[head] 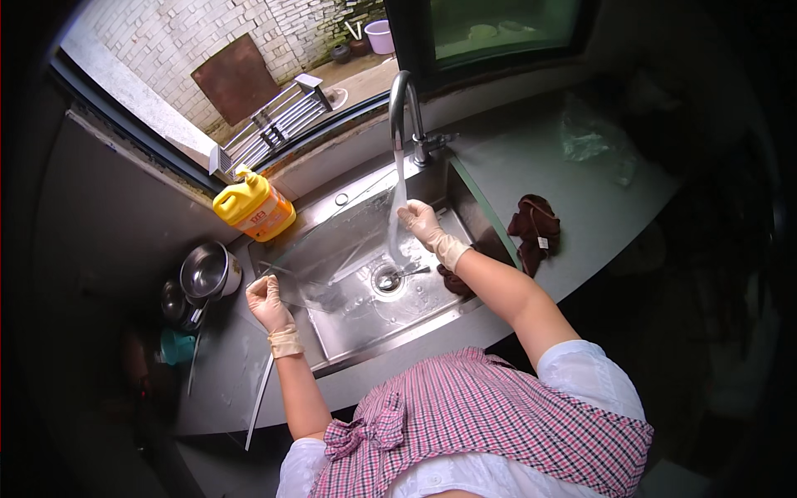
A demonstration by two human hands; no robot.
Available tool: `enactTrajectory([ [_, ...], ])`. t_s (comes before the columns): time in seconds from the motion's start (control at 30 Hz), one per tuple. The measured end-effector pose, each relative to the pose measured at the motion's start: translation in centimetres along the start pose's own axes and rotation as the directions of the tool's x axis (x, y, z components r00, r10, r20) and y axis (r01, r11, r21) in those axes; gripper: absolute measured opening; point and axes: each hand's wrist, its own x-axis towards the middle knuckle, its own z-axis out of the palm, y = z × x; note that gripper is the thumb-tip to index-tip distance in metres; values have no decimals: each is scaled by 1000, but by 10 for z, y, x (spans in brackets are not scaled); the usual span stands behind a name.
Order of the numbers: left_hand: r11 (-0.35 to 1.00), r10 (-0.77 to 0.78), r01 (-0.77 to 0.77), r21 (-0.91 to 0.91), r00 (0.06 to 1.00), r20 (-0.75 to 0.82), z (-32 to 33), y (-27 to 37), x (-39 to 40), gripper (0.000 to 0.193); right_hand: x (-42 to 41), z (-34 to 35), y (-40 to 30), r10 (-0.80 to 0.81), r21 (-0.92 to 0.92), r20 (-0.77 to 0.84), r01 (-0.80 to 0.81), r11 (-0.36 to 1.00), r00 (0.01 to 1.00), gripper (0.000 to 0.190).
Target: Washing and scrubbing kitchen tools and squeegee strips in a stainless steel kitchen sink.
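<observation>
Both hands wear pale thin gloves. My left hand (269,305) pinches the left corner of a clear glass-like pane (339,249), which is tilted over the stainless steel sink (373,333). At the pane's other side my right hand (423,225) has its fingers closed on the edge, beside the running water (400,187). The stream falls from a curved chrome faucet (398,112). The pane's lower outline is hard to see. Beneath it are the sink drain (387,280) with a small metal utensil (414,271) across it, and a dark brown cloth (453,280) near my right forearm.
A yellow detergent jug (254,208) stands at the sink's back left. Metal pots (208,271) and a teal cup (177,346) are farther left. A green-edged strip (485,208) runs along the sink's right side, beside another brown cloth (537,224). A plastic bag (585,140) lies back right.
</observation>
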Motion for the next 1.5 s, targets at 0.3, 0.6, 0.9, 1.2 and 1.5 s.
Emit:
enactTrajectory([
  [0.3, 999, -28, 29, 20, 999, -29, -36, -23, -19, 16, -1, -1, 36, -62, -133, 11, 63, 989, 998, 16],
  [0.6, 844, 403, -433, 318, 902, 158, -2, 64, -6, 36, -2, -6, 26, -48, -116, 65, 55, 992, 997, 16],
  [0.9, 405, 7, -695, 595, 653, 757, 60, 68, 11, 17, -14, -58, 56, -185, -328, 47, 190, 925, 982, 33],
  [1.2, 395, -9, -651, 648, 703, 711, 65, 70, 10, 16, -72, -113, 102, 652, -862, -507, -357, -361, 564, 53],
  [1.5, 383, -25, -638, 668, 716, 698, 63, 64, 16, 14, -25, -94, 92, 631, -953, 47, -155, 260, 774, 32],
])
